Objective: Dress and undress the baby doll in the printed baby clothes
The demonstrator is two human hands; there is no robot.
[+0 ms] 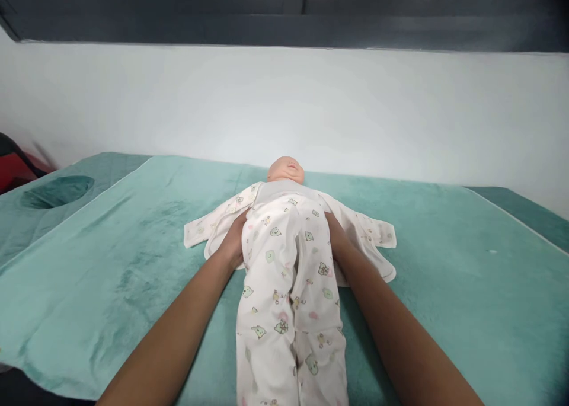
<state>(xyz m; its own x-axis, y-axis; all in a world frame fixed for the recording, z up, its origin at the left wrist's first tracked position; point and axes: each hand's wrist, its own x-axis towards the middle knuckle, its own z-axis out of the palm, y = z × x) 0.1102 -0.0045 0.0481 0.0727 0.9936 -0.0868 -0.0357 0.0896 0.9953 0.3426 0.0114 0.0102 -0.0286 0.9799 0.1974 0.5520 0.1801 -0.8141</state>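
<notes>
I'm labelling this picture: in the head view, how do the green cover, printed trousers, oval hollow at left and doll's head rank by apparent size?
Largest to smallest:
1. Green cover
2. Printed trousers, cut off by the bottom edge
3. Oval hollow
4. Doll's head

Both bare forearms (178,329) reach forward, left hand (235,240) and right hand (336,235) apart, fingers hidden

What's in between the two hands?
In the head view, the white patterned pants lie between the left hand and the right hand.
</notes>
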